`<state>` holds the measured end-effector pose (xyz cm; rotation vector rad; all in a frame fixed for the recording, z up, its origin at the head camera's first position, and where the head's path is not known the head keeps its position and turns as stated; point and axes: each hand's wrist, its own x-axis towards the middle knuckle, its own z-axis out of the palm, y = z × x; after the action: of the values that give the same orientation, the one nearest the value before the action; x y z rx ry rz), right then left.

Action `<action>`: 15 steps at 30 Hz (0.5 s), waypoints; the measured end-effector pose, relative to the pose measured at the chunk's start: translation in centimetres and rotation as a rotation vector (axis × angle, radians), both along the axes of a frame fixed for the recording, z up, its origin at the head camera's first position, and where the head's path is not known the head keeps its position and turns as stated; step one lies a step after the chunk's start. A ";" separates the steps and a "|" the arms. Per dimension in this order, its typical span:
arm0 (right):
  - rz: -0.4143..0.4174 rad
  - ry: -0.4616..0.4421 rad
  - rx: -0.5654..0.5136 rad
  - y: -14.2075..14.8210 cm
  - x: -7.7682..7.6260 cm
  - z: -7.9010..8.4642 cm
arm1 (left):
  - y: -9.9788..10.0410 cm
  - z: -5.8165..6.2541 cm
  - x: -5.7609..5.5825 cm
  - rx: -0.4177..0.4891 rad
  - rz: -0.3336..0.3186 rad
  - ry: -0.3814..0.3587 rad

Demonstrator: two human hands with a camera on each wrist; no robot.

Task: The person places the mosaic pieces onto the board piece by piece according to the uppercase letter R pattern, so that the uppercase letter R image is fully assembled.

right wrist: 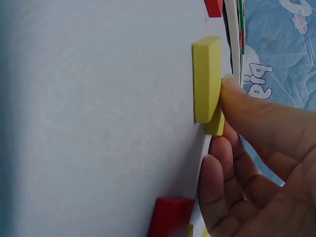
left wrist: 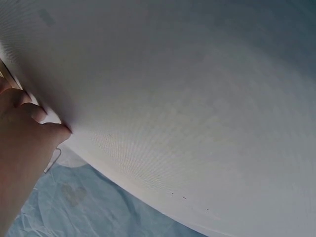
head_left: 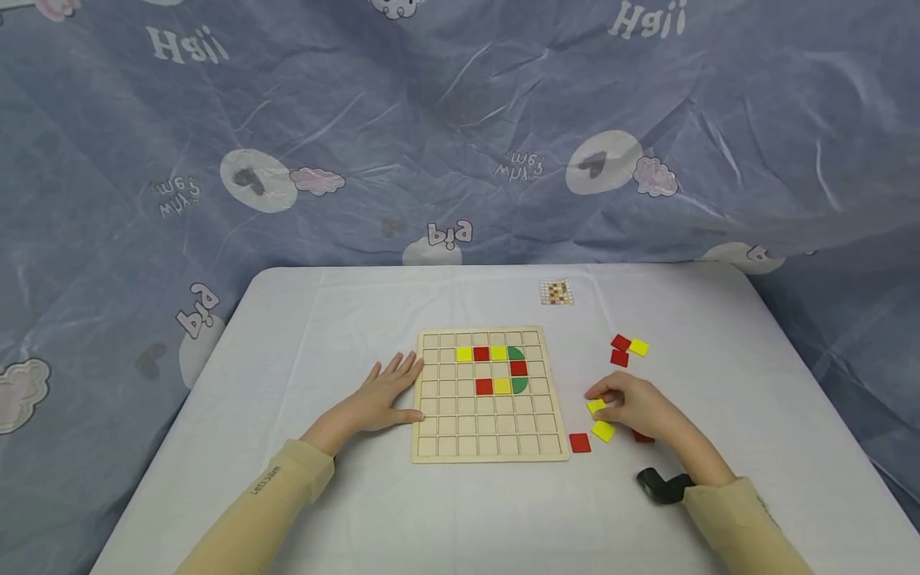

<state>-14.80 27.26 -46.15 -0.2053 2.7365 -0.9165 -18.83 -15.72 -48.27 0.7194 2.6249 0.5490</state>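
pinching a yellow tile between thumb and fingers, the right hand sits right of the board. the left hand lies flat, fingers spread, at the board's left edge. a second yellow tile and a red tile lie nearby on the worktop.

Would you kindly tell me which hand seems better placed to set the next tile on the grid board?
The right hand, most likely: it pinches a yellow square tile beside the wooden grid board. The left hand rests at the board's left edge, across from the loose tiles.
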 end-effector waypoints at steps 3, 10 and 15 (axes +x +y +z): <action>0.013 -0.007 0.020 0.0 0.0 0.1 | 0.0 0.0 0.0 0.002 0.001 0.000; 0.014 -0.053 0.041 -0.2 0.0 0.5 | 0.0 0.2 0.1 -0.002 0.001 0.007; -0.005 -0.096 0.041 -0.2 -0.2 0.7 | 0.0 0.3 0.1 0.002 0.001 0.002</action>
<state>-15.02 27.06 -45.43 -0.1426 2.6658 -0.8487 -18.74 -15.69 -48.01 0.7199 2.6273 0.5509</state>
